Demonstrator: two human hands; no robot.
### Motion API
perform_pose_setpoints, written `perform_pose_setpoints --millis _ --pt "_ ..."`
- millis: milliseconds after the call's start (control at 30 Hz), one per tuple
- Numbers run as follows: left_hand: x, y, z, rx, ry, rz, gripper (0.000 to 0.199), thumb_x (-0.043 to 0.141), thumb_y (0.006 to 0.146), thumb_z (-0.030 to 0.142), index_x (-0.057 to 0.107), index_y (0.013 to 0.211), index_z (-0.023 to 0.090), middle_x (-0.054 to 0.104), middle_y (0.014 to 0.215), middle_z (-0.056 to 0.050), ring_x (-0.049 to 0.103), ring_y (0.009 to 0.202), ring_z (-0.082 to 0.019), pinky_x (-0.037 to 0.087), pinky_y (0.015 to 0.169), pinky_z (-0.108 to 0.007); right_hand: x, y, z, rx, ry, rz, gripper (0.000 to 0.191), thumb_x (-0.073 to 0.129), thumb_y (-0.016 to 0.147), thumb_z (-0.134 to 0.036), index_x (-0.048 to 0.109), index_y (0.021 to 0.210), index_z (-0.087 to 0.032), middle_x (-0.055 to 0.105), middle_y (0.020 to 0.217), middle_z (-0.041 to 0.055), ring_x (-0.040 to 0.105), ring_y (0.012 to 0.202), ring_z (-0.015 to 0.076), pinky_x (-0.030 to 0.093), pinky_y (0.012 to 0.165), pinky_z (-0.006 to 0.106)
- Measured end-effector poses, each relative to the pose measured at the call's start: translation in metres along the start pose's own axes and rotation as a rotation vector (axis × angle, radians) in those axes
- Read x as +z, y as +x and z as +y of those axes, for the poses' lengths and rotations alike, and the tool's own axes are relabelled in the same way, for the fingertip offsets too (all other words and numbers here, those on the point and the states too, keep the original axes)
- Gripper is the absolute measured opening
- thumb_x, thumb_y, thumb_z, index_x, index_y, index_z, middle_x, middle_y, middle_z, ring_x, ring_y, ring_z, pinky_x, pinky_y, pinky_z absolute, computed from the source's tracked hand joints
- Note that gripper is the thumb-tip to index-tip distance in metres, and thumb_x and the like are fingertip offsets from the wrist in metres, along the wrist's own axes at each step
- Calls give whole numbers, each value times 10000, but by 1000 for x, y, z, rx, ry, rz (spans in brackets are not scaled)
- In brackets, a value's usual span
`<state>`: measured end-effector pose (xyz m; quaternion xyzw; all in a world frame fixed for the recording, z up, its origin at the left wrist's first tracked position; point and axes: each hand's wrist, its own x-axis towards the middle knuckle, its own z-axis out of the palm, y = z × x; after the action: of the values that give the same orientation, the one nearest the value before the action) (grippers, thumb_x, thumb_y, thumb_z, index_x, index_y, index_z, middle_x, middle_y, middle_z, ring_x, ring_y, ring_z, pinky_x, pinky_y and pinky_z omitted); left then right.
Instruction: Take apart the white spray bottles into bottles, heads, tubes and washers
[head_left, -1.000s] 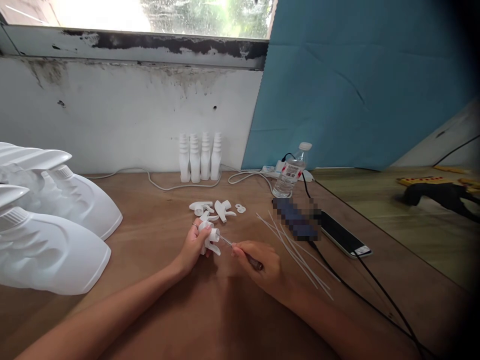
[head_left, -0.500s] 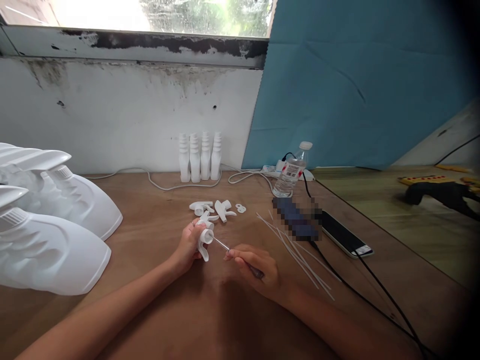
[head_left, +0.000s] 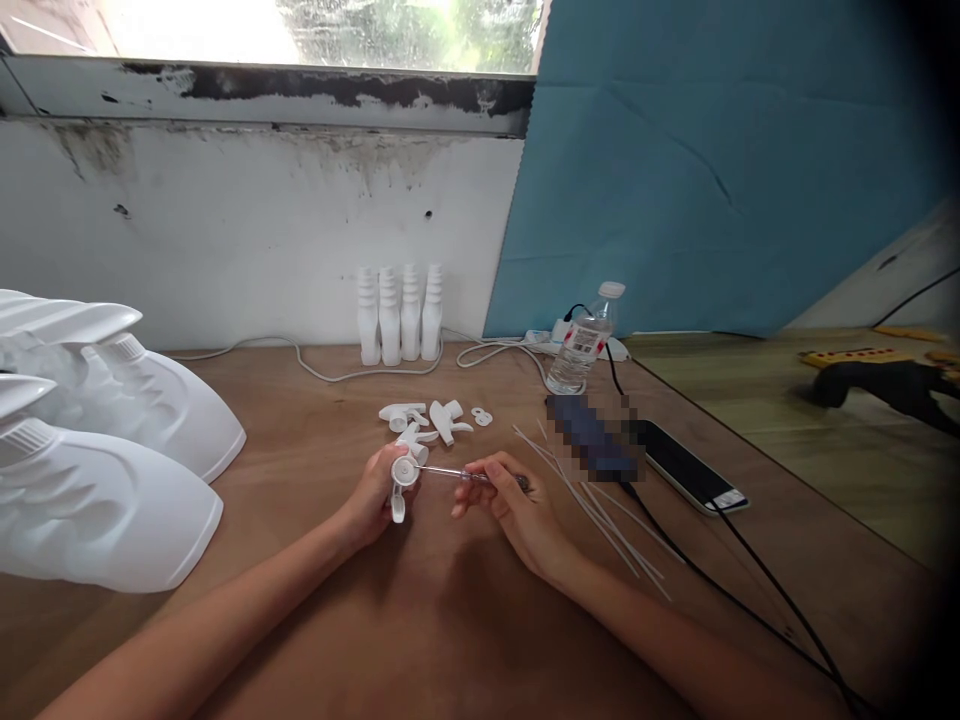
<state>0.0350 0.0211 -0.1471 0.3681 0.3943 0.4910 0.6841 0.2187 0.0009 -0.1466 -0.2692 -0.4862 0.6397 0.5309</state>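
My left hand [head_left: 370,496] is closed around a white trigger spray head [head_left: 403,474], whose round collar opening faces me with the trigger hanging down. My right hand [head_left: 517,510] grips a thin screwdriver [head_left: 457,473] by its handle, the metal shaft pointing left. Its tip meets the rim of the collar; whether it reaches inside I cannot tell. Just beyond my left hand lie more white spray heads [head_left: 448,421] and a few small white rings [head_left: 481,416].
Large white spray bottles [head_left: 120,500] stand at the left. Several slim white bottles [head_left: 411,320] line the wall. To the right are thin white tubes [head_left: 600,520], a water bottle [head_left: 579,350], a phone [head_left: 686,465] and black cables [head_left: 772,590].
The collar opening has turned to face me more directly. My right hand has shifted slightly up, and the screwdriver now lies nearly level instead of slanting.
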Motion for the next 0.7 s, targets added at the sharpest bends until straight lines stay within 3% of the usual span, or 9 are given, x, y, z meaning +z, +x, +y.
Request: perform_pose_setpoints --millis 367,600,700 --pt "-4 1 -5 -38 12 -35 369 601 742 514 441 666 191 380 451 67 264 308 -47 91 294 -190 -5 7 -3 177 173 71 260 627 853 -411 670 804 -159 683 621 37 634 550 135 527 509 238" --pt "0 -1 -4 -38 59 6 423 622 719 570 425 722 196 402 473 74 260 313 -41 110 285 -165 -8 8 2 317 264 -39 278 625 852 -437 673 876 -164 701 699 45 652 611 135 530 599 250" --pt "2 -3 -4 -26 86 45 409 631 718 549 424 767 200 431 506 72 293 338 -47 159 280 -147 -14 12 0 409 359 -2 273 665 816 -446 680 858 -177 684 671 23 622 585 112 507 576 225"
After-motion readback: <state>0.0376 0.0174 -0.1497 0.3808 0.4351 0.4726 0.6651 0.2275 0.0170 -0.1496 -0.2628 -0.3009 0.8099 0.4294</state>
